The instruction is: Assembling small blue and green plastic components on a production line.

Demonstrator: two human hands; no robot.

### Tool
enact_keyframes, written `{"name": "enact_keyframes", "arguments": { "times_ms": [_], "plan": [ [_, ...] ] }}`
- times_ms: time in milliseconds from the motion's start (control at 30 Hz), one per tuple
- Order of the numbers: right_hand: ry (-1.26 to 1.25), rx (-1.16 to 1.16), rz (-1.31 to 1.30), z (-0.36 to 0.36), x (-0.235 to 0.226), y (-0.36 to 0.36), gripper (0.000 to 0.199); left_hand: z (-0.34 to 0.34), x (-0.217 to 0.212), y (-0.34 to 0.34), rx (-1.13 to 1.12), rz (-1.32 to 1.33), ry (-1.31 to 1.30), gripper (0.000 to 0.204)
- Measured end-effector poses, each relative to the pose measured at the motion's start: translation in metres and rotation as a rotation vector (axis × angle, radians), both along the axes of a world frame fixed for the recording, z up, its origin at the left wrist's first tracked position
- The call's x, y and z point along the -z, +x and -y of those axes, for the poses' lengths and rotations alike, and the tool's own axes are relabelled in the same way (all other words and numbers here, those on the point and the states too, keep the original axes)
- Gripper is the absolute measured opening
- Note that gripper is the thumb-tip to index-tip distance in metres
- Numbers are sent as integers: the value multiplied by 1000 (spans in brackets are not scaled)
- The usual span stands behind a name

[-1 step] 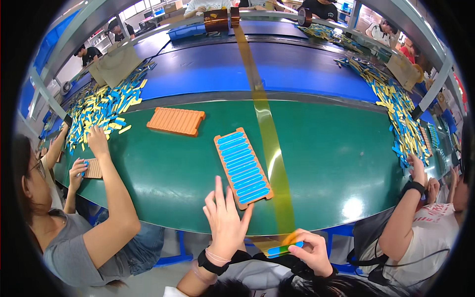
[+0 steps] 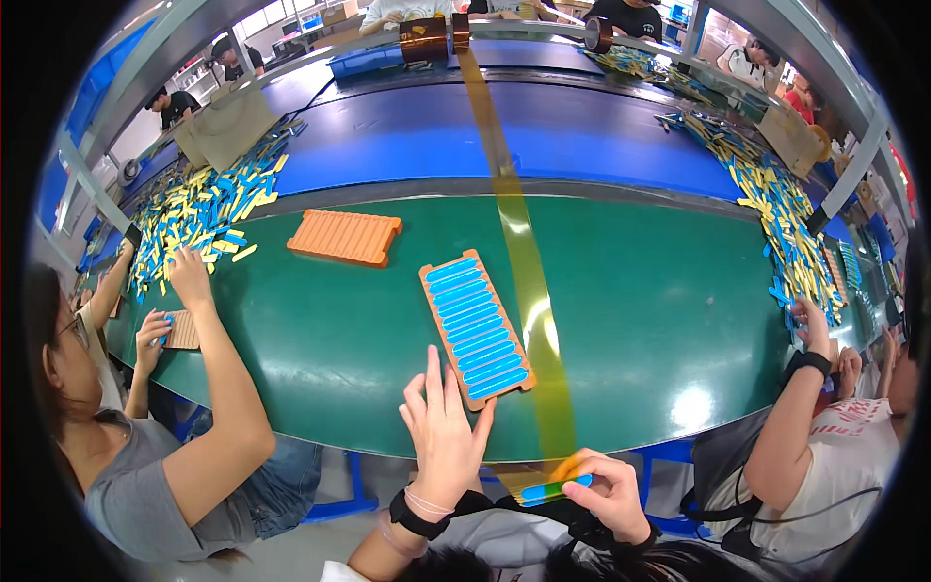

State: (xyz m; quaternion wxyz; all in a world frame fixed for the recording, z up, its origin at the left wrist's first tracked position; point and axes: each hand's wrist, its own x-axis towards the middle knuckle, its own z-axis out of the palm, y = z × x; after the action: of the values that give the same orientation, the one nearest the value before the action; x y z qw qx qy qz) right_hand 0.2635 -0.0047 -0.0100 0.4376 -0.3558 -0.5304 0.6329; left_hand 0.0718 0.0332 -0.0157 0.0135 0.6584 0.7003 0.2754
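An orange ribbed tray (image 2: pixel 437 325) lies tilted on the green table, its slots filled with a row of blue flat strips (image 2: pixel 477 328). Against its near end rests my left hand (image 2: pixel 444 427), fingers spread, thumb by the tray's corner. Below the table's front edge, my right hand (image 2: pixel 616 497) pinches a blue strip with rounded ends (image 2: pixel 539 493). A translucent amber tape (image 2: pixel 531 281) runs from the far side down over the table to this hand. Something orange by the fingers is unclear; it may be folded tape.
Another orange tray (image 2: pixel 344 239), its slots bare, lies farther left. Heaps of blue and yellow strips spread at left (image 2: pixel 199 218) and right (image 2: pixel 776 223). Rolls of amber tape (image 2: pixel 424 42) hang on a bar at the back. Co-workers sit close on both sides.
My right hand has shifted very slightly left with the blue strip. My left hand and the tray have hardly moved.
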Motion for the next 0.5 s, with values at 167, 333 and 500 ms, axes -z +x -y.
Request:
{"name": "enact_keyframes", "arguments": {
  "times_ms": [167, 333, 500],
  "plan": [
    [-129, 76, -29, 5, 5, -10, 9, 9, 1, -3, 74, 171, -39, 58],
    [-271, 138, 19, 7, 1, -20, 19, 55, -11, -4, 183, 165, -202, 68],
    [-336, 222, 24, 8, -9, -28, 17, 70, -8, -7, 290, 114, -236, 70]
  ]
}}
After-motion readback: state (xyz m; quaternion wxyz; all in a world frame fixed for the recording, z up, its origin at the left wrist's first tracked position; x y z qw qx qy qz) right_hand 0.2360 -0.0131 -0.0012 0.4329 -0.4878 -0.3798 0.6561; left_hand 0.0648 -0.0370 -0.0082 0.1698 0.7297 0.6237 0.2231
